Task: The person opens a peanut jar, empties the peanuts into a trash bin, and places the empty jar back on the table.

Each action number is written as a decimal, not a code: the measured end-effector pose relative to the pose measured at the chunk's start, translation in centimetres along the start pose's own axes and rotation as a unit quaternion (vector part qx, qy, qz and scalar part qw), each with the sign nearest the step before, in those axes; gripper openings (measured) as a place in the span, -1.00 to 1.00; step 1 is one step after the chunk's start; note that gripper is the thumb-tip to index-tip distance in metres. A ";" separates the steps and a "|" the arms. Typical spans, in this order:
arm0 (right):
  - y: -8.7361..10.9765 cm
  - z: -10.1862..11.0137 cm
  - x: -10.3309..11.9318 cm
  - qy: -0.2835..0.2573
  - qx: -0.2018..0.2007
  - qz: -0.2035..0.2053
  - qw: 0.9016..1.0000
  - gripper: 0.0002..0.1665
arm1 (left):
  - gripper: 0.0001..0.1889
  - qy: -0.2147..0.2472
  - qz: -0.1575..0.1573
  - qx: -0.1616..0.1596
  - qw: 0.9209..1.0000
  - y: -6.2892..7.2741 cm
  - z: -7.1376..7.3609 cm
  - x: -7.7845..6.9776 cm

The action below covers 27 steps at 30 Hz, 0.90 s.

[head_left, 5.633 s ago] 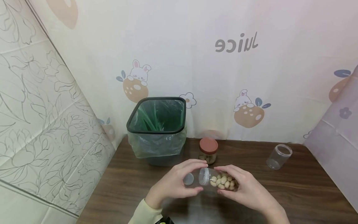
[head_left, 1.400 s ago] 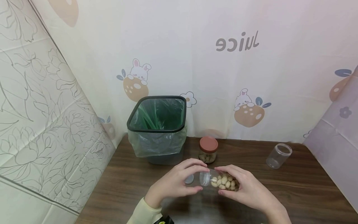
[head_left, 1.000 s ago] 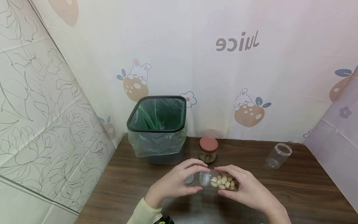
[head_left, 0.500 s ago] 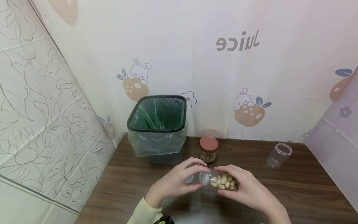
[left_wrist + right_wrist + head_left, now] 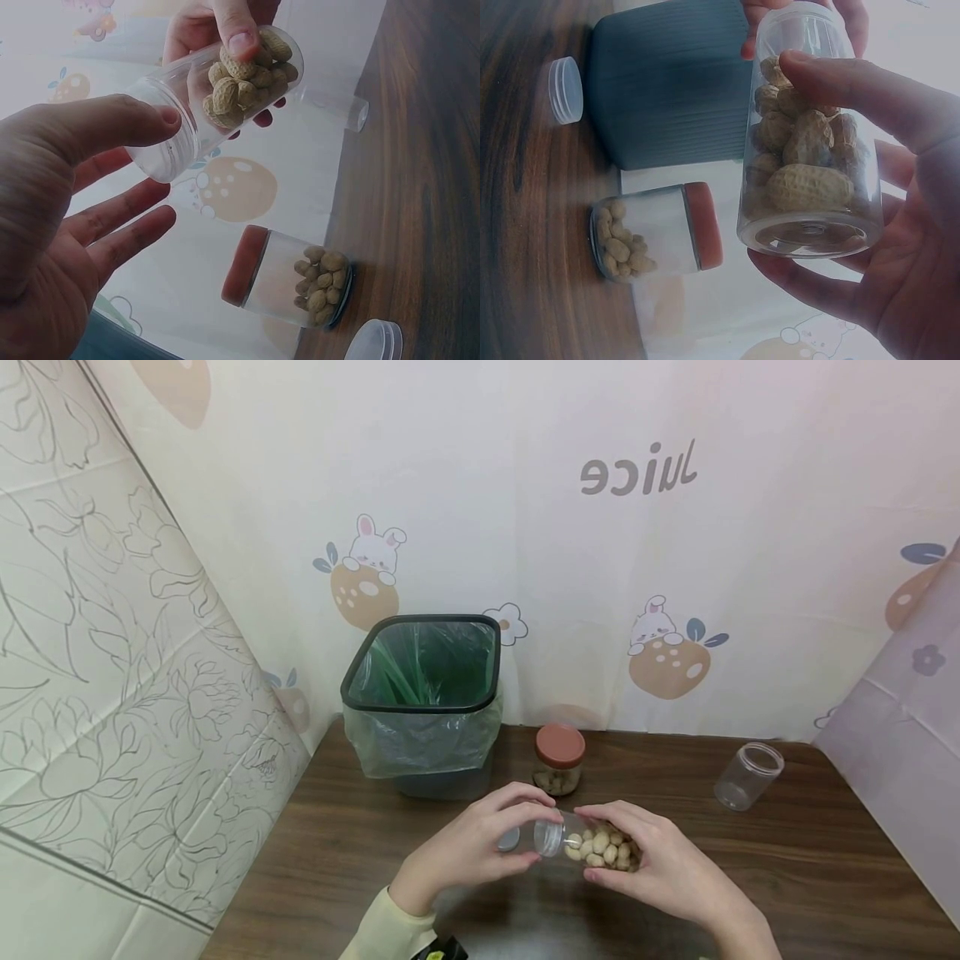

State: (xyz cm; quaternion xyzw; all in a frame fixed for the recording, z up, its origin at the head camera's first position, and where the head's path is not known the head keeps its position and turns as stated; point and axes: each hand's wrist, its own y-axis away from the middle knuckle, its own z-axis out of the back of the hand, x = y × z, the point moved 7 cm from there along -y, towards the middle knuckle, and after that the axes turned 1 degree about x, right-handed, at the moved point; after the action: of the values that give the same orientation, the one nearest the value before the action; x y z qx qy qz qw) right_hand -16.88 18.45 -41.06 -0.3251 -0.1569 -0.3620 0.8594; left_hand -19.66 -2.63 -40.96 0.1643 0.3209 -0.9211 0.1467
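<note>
A clear plastic jar of peanuts (image 5: 601, 845) is held on its side above the table, its open mouth pointing left. My right hand (image 5: 663, 868) grips the jar's base end, thumb on the near side and fingers round the far side. My left hand (image 5: 476, 843) is at the mouth end, with thumb and forefinger on either side of the threaded neck (image 5: 176, 139); its other fingers are spread in the left wrist view. Below, a loose clear lid (image 5: 565, 90) lies on the table, partly seen between my left thumb and fingers in the head view.
Behind the hands stands a red-lidded jar (image 5: 558, 762) with peanuts in its bottom. A lined trash bin (image 5: 422, 739) is at the back left of the wooden table (image 5: 810, 860). An uncapped clear jar (image 5: 748, 777) stands at the back right, near the printed curtain.
Since the oldest frame, my left forefinger has come slightly right, over the jar's neck. Over the last second, both hands and the jar have stayed nearly still.
</note>
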 end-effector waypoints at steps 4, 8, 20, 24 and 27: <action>0.0 0.0 0.0 0.002 0.001 -0.002 1.000 -0.12 | -0.43 0.000 -0.003 -0.001 1.000 -0.1 0.1 -0.1; 0.0 0.0 0.0 0.001 0.000 -0.002 1.000 -0.10 | -0.43 -0.003 -0.003 -0.002 1.000 -0.1 0.1 -0.1; 0.1 0.1 0.1 0.003 0.000 -0.001 1.000 -0.12 | -0.41 0.047 0.078 0.003 0.996 0.3 -0.3 0.6; 0.1 0.2 0.1 0.003 0.000 -0.002 1.000 -0.15 | -0.43 0.045 0.087 0.001 0.995 0.3 -0.4 0.7; 0.1 0.1 0.0 0.000 0.002 -0.006 1.000 -0.16 | -0.44 0.051 0.099 0.001 0.994 0.3 -0.5 0.9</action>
State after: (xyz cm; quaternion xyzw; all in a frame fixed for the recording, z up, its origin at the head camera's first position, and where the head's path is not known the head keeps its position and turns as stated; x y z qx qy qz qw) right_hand -16.77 18.58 -40.98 -0.3223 -0.1600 -0.3665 0.8580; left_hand -20.23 -2.68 -41.87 0.2421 0.3092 -0.8929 0.2203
